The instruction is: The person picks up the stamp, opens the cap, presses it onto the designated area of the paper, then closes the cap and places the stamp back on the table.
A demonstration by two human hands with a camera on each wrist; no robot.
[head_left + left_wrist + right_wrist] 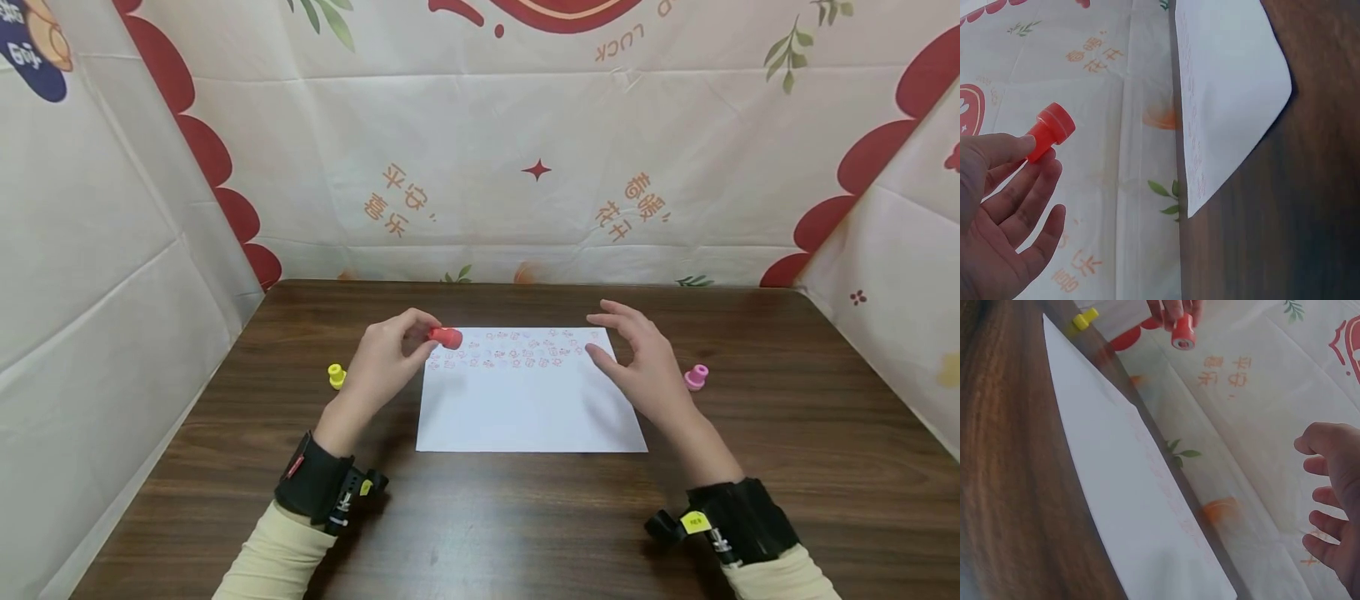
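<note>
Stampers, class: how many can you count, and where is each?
3: the red stamper pinched in the left hand, the yellow stamper left of the paper, and the pink stamper right of it. Any hidden behind the hands cannot be counted.

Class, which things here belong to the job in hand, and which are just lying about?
In use:
red stamp, in the left hand
white paper with small red prints

Apparently lying about:
yellow stamp, left of the paper
pink stamp, right of it

A yellow piece (337,377) and a pink piece (697,378) on a brown table (480,533), white cloth (480,125) with red scallops (206,150) behind.
</note>
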